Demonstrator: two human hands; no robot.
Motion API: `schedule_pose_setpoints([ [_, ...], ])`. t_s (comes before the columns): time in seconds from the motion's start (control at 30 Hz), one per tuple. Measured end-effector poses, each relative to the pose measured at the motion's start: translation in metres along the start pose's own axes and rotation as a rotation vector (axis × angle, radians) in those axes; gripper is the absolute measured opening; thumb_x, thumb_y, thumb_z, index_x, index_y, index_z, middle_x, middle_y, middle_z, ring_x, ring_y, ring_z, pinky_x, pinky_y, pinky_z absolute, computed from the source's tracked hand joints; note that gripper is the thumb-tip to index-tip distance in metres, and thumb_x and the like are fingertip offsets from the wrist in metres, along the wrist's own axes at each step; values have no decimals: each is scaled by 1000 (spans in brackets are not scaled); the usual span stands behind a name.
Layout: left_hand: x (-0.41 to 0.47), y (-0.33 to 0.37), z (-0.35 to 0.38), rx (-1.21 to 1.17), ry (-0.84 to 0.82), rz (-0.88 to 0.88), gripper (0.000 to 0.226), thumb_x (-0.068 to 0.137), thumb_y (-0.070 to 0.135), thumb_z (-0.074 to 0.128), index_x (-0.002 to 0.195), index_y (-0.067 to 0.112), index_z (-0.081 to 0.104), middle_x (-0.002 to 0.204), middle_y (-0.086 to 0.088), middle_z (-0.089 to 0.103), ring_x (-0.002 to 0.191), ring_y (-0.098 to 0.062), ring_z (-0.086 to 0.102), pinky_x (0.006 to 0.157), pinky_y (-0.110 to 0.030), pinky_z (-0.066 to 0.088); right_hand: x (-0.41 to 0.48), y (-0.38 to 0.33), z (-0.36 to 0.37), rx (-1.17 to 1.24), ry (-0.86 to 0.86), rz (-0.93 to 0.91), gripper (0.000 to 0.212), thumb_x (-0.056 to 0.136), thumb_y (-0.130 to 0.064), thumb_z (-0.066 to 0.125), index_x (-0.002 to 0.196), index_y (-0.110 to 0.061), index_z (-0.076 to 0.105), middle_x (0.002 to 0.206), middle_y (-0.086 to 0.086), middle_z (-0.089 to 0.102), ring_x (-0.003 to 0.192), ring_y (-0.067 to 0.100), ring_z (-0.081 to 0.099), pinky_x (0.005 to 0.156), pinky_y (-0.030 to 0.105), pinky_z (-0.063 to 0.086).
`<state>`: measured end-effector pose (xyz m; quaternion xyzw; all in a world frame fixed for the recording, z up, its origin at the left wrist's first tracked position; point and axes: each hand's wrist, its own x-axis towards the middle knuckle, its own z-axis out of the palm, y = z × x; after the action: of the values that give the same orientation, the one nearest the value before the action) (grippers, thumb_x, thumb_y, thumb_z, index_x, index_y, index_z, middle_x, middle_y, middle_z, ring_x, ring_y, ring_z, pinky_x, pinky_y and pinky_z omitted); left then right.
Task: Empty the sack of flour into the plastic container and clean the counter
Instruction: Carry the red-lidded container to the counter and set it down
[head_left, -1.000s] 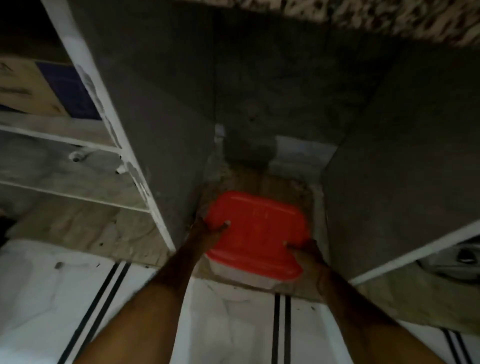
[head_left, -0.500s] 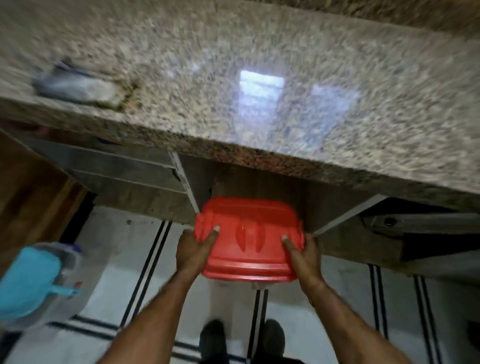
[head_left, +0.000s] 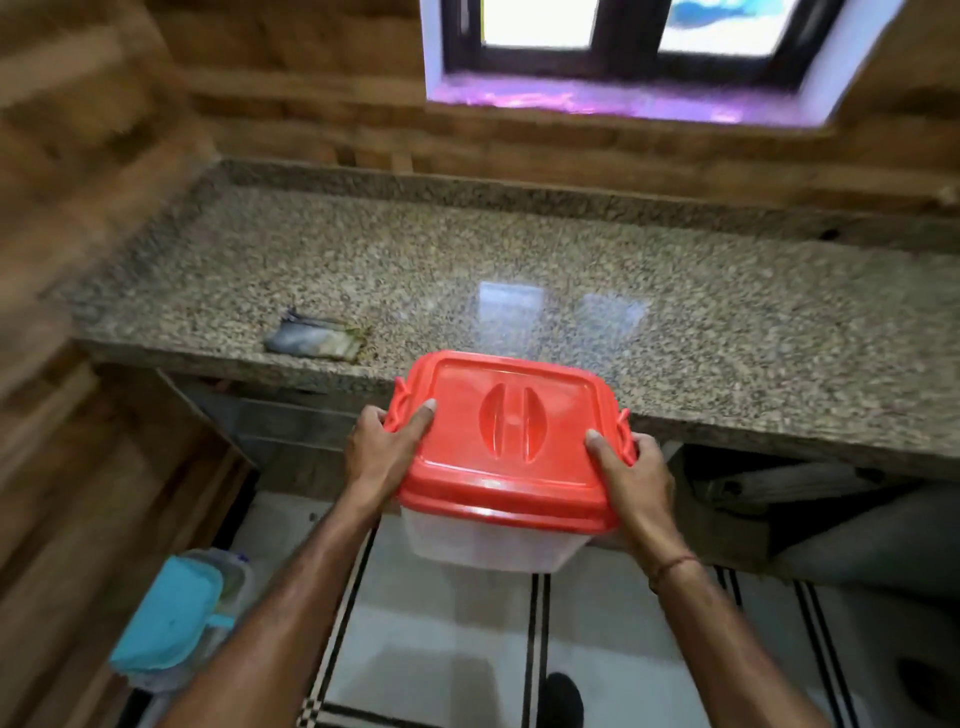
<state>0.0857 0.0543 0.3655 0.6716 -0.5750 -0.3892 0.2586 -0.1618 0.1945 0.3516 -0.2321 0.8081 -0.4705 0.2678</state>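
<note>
The person holds the plastic container in both hands at the front edge of the counter, roughly midway along it. The clear body hangs over the floor, while the far side of the red lid overlaps the counter's front edge in the view. Whether the container touches the stone cannot be told. The lid is on, and the walls are too cloudy to show what is inside.

The left hand has a closed grip on the container's left side, with the thumb lying on top of the lid and the fingers hidden below the rim. The right hand grips the right side in the same way, thumb on the lid and fingers out of sight. A thin thread band circles the right wrist.

Near the counter's front edge, toward its left end, lies a small grey bundle, too blurred to identify. The window above the back edge is cut off at the top. On the floor at lower left stands a blue-lidded tub, partly smeared by motion. The tip of a dark shoe shows at the bottom edge. The space under the counter's right end is dim, and its contents are unclear.
</note>
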Motion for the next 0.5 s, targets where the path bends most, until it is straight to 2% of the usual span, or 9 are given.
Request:
schedule_pose_setpoints([
  [0.13, 7, 58, -33, -50, -3, 107, 64, 83, 67, 67, 110, 9, 59, 104, -8, 64, 92, -26, 60, 75, -32, 40, 10, -60, -22, 22, 35, -89, 56, 85, -53, 74, 122, -13, 64, 106, 6, 71, 94, 26, 68, 74, 31, 46],
  [0.27, 26, 116, -32, -103, 10, 199, 69, 78, 76, 64, 110, 15, 58, 104, -7, 68, 93, -29, 67, 79, -36, 52, 33, -112, -44, 99, 71, -174, 55, 88, -52, 71, 127, -16, 59, 106, 4, 68, 84, 18, 66, 59, 24, 46],
  [0.37, 46, 153, -10, -139, -11, 223, 79, 68, 84, 59, 109, 17, 60, 103, -6, 70, 92, -29, 69, 87, -45, 58, 70, -132, -57, 128, 91, -214, 56, 88, -52, 70, 131, -17, 57, 108, 3, 69, 83, 16, 68, 60, 26, 50],
  [0.43, 60, 178, 10, -149, -10, 225, 85, 63, 86, 58, 110, 16, 61, 103, -7, 70, 94, -30, 68, 89, -47, 57, 102, -143, -64, 125, 116, -218, 55, 88, -52, 70, 128, -16, 59, 109, 6, 71, 83, 18, 70, 60, 27, 52],
  [0.5, 78, 201, 33, -141, -23, 232, 89, 59, 89, 55, 108, 15, 61, 103, -8, 70, 95, -31, 68, 90, -48, 56, 140, -148, -71, 107, 142, -216, 55, 87, -53, 70, 127, -15, 60, 109, 7, 71, 86, 23, 71, 66, 32, 56],
])
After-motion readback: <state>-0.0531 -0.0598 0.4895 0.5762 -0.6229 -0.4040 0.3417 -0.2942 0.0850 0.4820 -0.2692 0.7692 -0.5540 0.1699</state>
